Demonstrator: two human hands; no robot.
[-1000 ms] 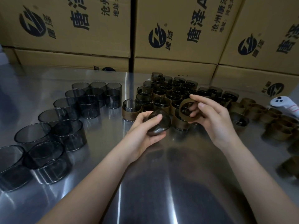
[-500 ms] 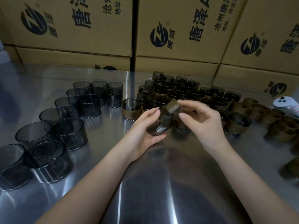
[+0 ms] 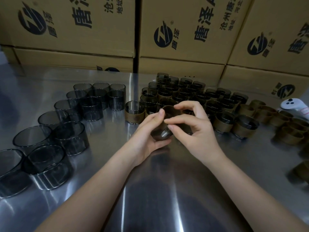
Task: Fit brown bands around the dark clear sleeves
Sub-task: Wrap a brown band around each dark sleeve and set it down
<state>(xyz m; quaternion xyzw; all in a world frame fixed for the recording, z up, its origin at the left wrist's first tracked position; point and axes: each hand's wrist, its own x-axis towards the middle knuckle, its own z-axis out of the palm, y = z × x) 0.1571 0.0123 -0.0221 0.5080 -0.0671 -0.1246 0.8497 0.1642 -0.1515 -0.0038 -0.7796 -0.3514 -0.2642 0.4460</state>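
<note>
Two hands meet over the middle of the steel tabletop (image 3: 150, 190); whether the wrists rest on it I cannot make out. The left hand (image 3: 145, 133) cups a dark sleeve (image 3: 163, 135) from below and from the left, with its fingers curled under the sleeve and its thumb laid against the upper rim. The right hand (image 3: 199, 131) pinches a brown band (image 3: 167, 108) between thumb and forefinger, and its other fingers arch over the top. The band sits on the sleeve's upper end. The fingers cover most of the join, so I cannot tell how far down it reaches. Only the sleeve's lower end and part of the band's rim show.

Along the tabletop's left edge a loose double line of bare sleeves (image 3: 70, 136) stands upright and curves toward the far edge. The nearest ones are cut off by the frame. Behind the hands, toward the far edge, is a packed block of banded sleeves (image 3: 184, 96). Those at the back are too dark and crowded to count, and the hands hide a few in front. Near the right edge lie loose bands (image 3: 291, 134), dim and partly out of view. A white controller (image 3: 294, 108) rests at the right edge just beyond them, with its handle cut off. Printed cardboard cartons (image 3: 184, 30) are stacked along the far edge.
</note>
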